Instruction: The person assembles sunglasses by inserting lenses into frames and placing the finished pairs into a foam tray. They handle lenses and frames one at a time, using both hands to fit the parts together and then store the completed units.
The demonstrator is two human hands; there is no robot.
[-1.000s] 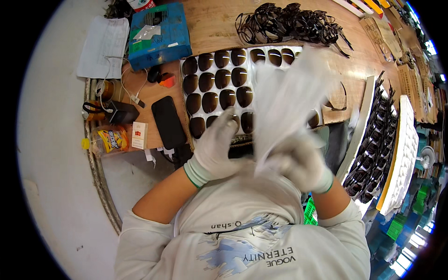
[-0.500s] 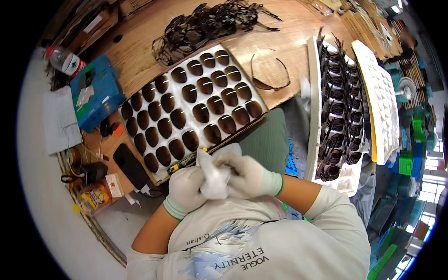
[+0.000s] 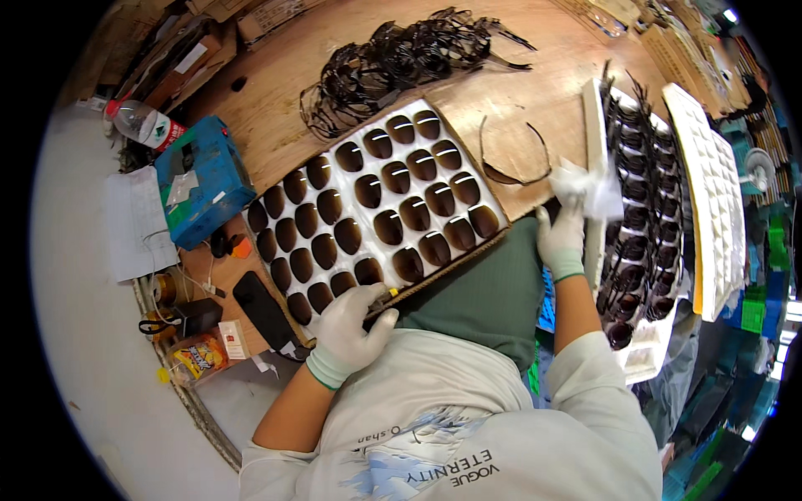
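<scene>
Both my hands wear white gloves with green-edged cuffs. My left hand [image 3: 347, 332] lies at the near edge of a shallow tray [image 3: 373, 247] of brown-tinted lenses, set in rows. Its thumb is spread from its fingers, around a yellow-and-black tool [image 3: 393, 293] mostly covered by the hand. To the right, my right hand [image 3: 561, 237] reaches between the table edge and the foam tray. White crumpled sheet material [image 3: 603, 199] is at its fingertips, blurred; whether the fingers grip it is unclear. One dark glasses frame [image 3: 514, 177] lies on the table beyond the lens tray.
A tangled heap of dark glasses frames [image 3: 401, 67] lies at the back. On the right, a white foam tray [image 3: 595, 125] holds rows of dark glasses beside another foam panel [image 3: 708, 196]. At left are a blue box [image 3: 205, 179], bottle [image 3: 142, 123] and black phone [image 3: 266, 309].
My hands, together around the white sheet half a second ago, have parted. The left has moved to the lens tray's near edge, over the tool; the right has swung out toward the foam tray.
</scene>
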